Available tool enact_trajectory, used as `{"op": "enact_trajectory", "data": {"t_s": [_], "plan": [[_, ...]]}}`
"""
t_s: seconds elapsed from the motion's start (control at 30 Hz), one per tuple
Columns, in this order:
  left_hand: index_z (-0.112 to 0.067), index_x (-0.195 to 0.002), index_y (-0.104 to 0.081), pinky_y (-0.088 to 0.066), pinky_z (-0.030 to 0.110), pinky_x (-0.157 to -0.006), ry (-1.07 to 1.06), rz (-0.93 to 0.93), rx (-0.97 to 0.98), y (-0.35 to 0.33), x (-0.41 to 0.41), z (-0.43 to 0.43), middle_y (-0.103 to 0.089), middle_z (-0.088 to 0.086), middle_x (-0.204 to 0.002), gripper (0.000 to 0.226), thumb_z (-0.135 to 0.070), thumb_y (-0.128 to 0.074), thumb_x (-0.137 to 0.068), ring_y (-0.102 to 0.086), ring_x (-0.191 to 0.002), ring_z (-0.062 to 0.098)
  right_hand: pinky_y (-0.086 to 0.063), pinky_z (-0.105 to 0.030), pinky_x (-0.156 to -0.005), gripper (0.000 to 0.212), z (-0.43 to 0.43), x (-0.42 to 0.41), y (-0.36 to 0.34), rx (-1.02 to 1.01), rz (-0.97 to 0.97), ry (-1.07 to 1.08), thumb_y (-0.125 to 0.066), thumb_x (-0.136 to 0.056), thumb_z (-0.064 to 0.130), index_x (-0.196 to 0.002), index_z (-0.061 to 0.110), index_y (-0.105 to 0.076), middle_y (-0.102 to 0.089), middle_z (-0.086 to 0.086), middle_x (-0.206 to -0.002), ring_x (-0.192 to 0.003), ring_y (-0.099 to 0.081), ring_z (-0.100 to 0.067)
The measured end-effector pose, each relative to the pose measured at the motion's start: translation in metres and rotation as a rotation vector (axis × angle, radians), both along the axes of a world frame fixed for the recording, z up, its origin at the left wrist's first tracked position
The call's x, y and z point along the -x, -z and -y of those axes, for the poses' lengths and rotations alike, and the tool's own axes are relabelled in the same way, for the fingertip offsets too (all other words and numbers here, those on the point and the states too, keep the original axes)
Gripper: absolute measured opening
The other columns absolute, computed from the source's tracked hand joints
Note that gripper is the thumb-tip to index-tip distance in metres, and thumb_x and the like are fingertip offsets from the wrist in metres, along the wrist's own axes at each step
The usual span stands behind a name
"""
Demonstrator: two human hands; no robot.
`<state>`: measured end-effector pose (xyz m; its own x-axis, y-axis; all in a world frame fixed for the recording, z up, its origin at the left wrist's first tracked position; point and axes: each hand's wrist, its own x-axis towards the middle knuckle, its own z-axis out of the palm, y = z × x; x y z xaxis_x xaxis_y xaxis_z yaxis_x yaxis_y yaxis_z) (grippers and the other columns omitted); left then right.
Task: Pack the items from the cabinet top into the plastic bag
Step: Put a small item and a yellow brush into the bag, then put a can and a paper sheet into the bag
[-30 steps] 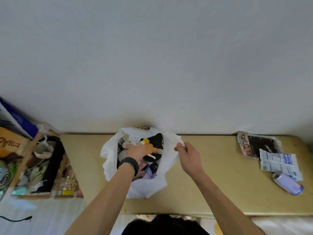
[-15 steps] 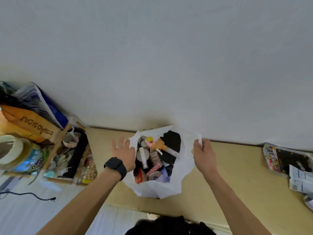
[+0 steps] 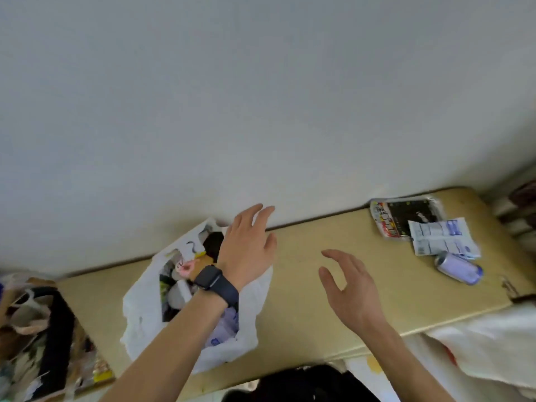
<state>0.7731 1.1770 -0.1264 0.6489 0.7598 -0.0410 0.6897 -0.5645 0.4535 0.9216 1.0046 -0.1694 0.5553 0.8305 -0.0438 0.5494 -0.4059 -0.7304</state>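
While the plastic bag [image 3: 142, 314] sits on the left part of the worktop [image 3: 290, 314], wide open and full of small things, three things are not packed yet. They lie far over on the right: a dark packet [image 3: 406, 216], a white packet [image 3: 443, 236] that touches it, and a purple can [image 3: 459, 269] on its side, just beside the white packet.

My left grip [image 3: 246, 250] hangs over the right rim of the bag. Its fingers are straight and it holds nothing. My right grip [image 3: 348, 288] is above the bare worktop, between the bag and the packets. Its fingers are spread and a bit bent, and it holds nothing too.

I think the step now is to go and get the next thing. To do it well, I would send the right grip, since it is nearer. I would take the can first, from above, with fingers on both long sides, because a can on its side may roll away. The left grip should pinch the rim of the bag and hold the mouth wide. The bag looks very full, so I would lay each thing on top softly, or the soft bag may tip.
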Motion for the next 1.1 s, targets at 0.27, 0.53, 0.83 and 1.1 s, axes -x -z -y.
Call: {"op": "enact_trajectory", "data": {"t_s": [0.27,0.53,0.83,1.1], "plan": [[-0.024,-0.146,-0.035,-0.038,0.042,-0.108,0.393,-0.27,0.153,0.076,-0.161,0.04,-0.038,0.003,-0.152,0.053,-0.033,-0.047,-0.095,-0.037,-0.137,0.025,-0.04,-0.034,-0.101,0.05,0.091,-0.107,0.065,0.378,-0.03,0.299,-0.062,-0.092,0.034,-0.138,0.018,-0.049,-0.055,0.002,-0.139,-0.13,-0.046,-0.024],[-0.026,-0.155,-0.018,-0.033,0.046,-0.114,0.486,-0.727,0.446,0.186,-0.223,0.084,-0.016,0.005,-0.162,0.065,-0.041,-0.044,-0.098,-0.026,-0.144,0.03,-0.036,-0.043,-0.106,0.069,0.132,-0.246,0.124,0.679,-0.059,0.425,-0.071,-0.084,0.03,-0.142,0.004,-0.043,-0.047,-0.017,-0.143,-0.127,-0.044,-0.04],[-0.032,-0.155,0.009,-0.012,0.055,-0.119,0.411,-0.888,0.527,0.234,-0.218,0.095,0.025,-0.005,-0.161,0.078,-0.05,-0.04,-0.097,0.003,-0.151,0.029,-0.038,-0.049,-0.108,0.086,0.114,-0.346,0.16,0.905,0.105,0.189,-0.073,-0.079,0.035,-0.15,0.02,-0.026,-0.031,-0.006,-0.155,-0.141,-0.03,-0.031],[-0.022,-0.15,-0.035,-0.032,0.032,-0.113,0.096,-0.446,0.992,0.201,-0.253,0.088,-0.038,-0.002,-0.154,0.071,-0.057,-0.055,-0.091,-0.038,-0.139,0.017,-0.049,-0.029,-0.072,0.066,0.095,-0.293,0.163,0.752,-0.304,0.278,-0.079,-0.072,0.047,-0.123,0.018,-0.049,-0.065,-0.001,-0.106,-0.093,-0.065,-0.021]]}}
